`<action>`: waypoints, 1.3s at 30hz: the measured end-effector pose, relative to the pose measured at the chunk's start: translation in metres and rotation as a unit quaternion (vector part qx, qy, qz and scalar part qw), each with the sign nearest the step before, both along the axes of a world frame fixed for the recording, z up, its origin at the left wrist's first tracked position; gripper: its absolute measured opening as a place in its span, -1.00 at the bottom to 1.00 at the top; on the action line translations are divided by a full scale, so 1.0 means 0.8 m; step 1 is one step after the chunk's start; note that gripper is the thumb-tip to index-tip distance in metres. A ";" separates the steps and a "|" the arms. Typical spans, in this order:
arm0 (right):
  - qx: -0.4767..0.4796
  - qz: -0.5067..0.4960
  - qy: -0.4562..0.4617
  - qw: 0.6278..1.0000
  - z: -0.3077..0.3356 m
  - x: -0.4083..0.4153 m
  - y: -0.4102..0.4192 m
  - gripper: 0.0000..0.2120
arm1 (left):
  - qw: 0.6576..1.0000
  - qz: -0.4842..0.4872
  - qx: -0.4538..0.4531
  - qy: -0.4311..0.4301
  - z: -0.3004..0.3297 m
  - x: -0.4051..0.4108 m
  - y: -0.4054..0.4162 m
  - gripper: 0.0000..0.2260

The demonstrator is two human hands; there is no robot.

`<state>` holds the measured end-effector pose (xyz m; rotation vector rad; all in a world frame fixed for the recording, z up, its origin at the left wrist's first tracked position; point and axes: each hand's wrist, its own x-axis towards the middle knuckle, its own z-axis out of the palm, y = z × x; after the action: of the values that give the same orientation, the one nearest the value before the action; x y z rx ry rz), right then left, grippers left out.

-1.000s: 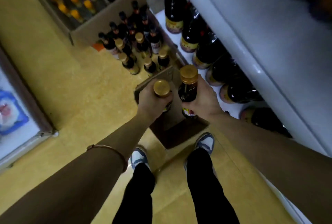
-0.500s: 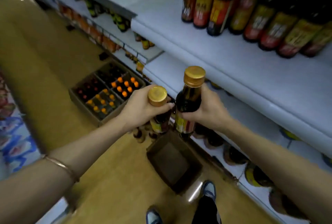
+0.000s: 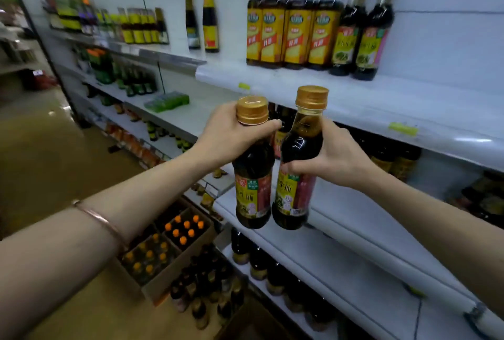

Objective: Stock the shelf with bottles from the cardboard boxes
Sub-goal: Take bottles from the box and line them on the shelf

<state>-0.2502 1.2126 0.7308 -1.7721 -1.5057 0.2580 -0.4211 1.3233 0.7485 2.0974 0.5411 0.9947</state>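
The white shelf (image 3: 354,99) is standing just behind the fingers, its front edge running across above the two caps, and a row of matching bottles (image 3: 362,31) is waiting on it, up and to the right of the fingertips. Far below the fingers a cardboard box (image 3: 174,271) with orange-capped bottles is sitting on the floor. Between these, the person is holding two dark sauce bottles side by side, their lower bodies touching or nearly so. The left bottle (image 3: 252,176) is hanging from the left hand (image 3: 231,135), whose fingers are wrapping the neck just under the gold cap, the thumb lying across the front. The right bottle (image 3: 296,176) is sitting in the right hand (image 3: 335,156), whose fingers are closing around the shoulder and upper body, above the label. Both bottles are looking full, so I judge them rather heavy for their size, stiff and smooth; whether glass or plastic I cannot tell, so they are asking for gentle placing. The neck is giving a safe hold against slipping; the body grip is giving better control for standing the bottle upright. Both forearms are reaching forward and slightly upward, the wrists nearly straight, and the left one is wearing a thin bracelet (image 3: 98,219).
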 end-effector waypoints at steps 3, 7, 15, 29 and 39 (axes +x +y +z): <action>0.024 -0.009 -0.013 1.000 0.045 0.007 0.001 -0.35 | 1.000 0.003 0.008 -0.022 0.040 0.019 0.003 -0.72; 0.038 -0.015 -0.046 0.998 0.100 0.023 0.001 -0.32 | 0.998 -0.001 0.001 -0.061 0.090 0.053 0.014 -0.84; 0.071 -0.055 -0.078 0.993 0.183 0.105 0.024 -0.22 | 0.994 -0.019 0.036 -0.097 0.172 0.147 0.038 -0.86; 0.111 -0.087 -0.099 0.985 0.226 0.271 0.096 -0.22 | 0.991 0.013 0.050 -0.125 0.228 0.323 0.110 -0.79; 0.091 -0.135 -0.086 0.983 0.189 0.327 0.166 -0.19 | 0.993 0.018 0.042 -0.107 0.205 0.405 0.199 -0.85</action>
<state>0.0110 1.3451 0.8823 -1.8599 -1.3372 -0.1696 -0.0974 1.4823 0.9125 2.0261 0.4356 1.2652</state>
